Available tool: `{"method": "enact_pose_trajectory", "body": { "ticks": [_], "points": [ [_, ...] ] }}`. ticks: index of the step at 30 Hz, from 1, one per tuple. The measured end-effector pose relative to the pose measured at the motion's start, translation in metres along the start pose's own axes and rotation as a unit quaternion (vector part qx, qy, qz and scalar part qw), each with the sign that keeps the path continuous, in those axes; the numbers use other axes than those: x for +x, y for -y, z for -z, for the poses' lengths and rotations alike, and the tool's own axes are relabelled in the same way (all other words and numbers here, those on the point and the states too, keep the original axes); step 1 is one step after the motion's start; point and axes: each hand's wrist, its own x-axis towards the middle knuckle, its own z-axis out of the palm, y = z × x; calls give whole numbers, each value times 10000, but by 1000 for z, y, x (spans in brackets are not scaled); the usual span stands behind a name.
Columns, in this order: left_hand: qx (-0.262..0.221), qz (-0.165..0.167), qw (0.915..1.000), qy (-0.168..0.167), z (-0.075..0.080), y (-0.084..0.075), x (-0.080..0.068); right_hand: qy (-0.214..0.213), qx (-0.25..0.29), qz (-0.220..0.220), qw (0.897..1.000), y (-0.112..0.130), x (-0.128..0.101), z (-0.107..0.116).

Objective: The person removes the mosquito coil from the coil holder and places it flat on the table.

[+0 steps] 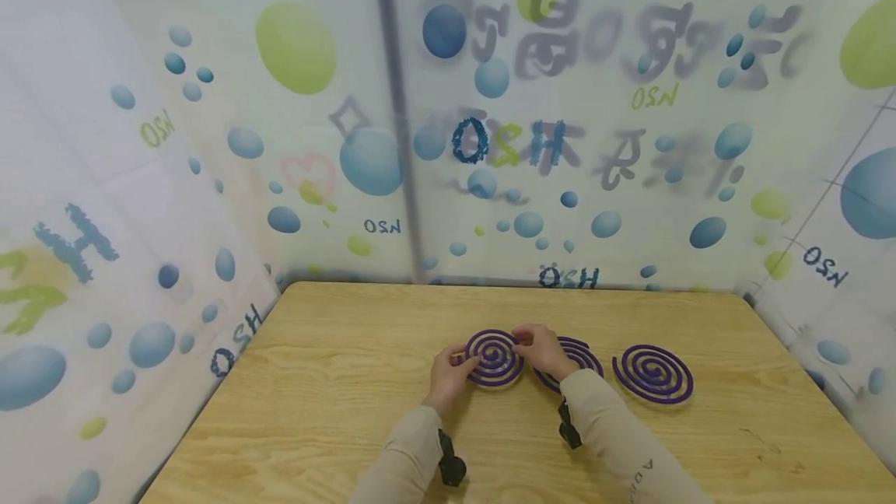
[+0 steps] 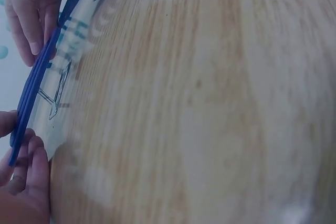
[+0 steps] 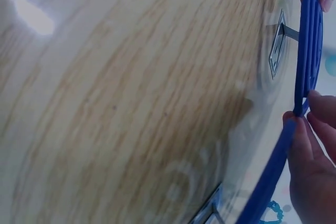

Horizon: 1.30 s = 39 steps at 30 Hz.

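Fingertips of both my hands pinch the rim of one purple spiral coil point(image 1: 494, 357), the leftmost of three on the wooden table point(image 1: 336, 411). My left hand point(image 1: 451, 370) grips its near-left edge, thumb and fingers curled round the outer ring; in the left wrist view those fingers point(image 2: 23, 174) close on the thin blue-looking edge of the coil point(image 2: 37, 82). My right hand point(image 1: 540, 348) holds the far-right rim from above, and the right wrist view shows its fingers point(image 3: 310, 150) pressed against the coil's edge point(image 3: 307, 51), seen edge-on. Whether the coil lies flat or is lifted slightly off the wood, I cannot tell.

Under my right wrist lies a second coil point(image 1: 581, 356), partly covered by my hand and sleeve. Farther right, apart from it, a third coil point(image 1: 653, 374) rests flat on the table. Around the table hangs a curtain point(image 1: 294, 99) printed with blue and green bubbles.
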Motion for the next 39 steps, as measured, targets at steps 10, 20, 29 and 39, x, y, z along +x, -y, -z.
{"method": "enact_pose_trajectory", "body": {
  "ticks": [10, 20, 29, 39],
  "points": [
    [-556, -75, 9984, 20, 3, 4, -2, 90, 64, -6, 9999, 1, 0, -2],
    [-1017, 216, 9945, 97, 13, 8, -2, 213, 146, -38, 9997, 8, -1, -12],
    [-968, 259, 9949, 91, 18, 6, 0, 350, 147, -148, 9992, 9, -1, -23],
    [-641, 355, 9973, -1, 24, 1, 2, 352, 397, -230, 9983, 13, -1, -32]
  ]
}}
